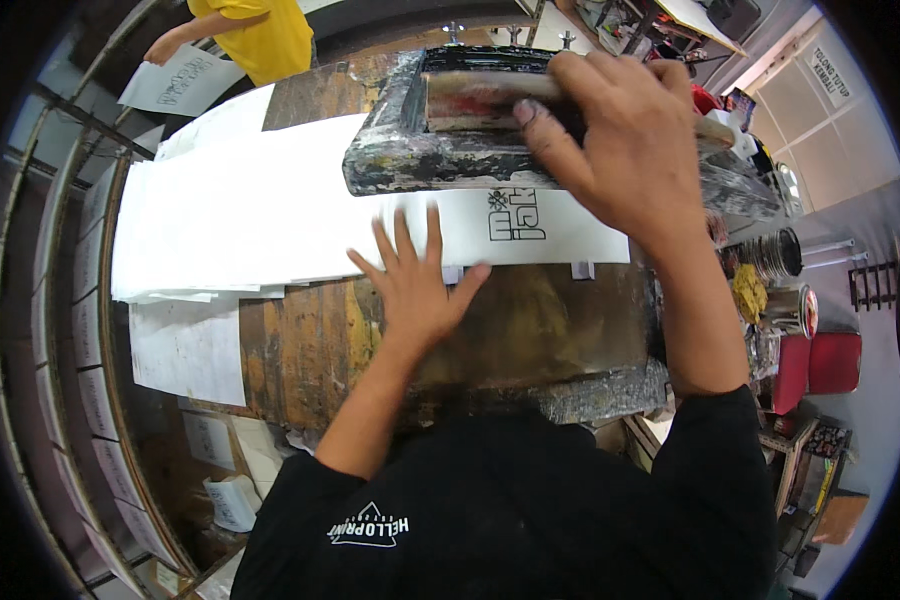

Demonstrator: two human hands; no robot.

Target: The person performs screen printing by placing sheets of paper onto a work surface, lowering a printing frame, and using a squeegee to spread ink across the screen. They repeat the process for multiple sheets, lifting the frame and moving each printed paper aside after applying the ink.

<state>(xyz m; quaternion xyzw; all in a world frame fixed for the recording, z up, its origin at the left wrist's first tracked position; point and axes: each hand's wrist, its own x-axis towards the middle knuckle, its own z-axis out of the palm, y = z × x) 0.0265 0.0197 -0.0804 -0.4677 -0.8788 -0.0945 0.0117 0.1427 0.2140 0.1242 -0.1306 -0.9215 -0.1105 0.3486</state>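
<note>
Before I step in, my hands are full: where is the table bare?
Bare table lies between the lower-left sheet and the left forearm; another patch, below the printed sheet, reaches toward the right forearm. Crowded: under the paper stack and frame, and at right by the cans.

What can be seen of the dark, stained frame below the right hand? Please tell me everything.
The frame is thick-sided and looks wooden, crusted with black, grey and whitish smears. Its near side crosses over the white sheet, partly covering the black print; whether it touches the paper is unclear. A stained bar, gripped by the right hand, shows inside its outline. Metal fasteners stand along its far side. The hand hides part of it.
</note>
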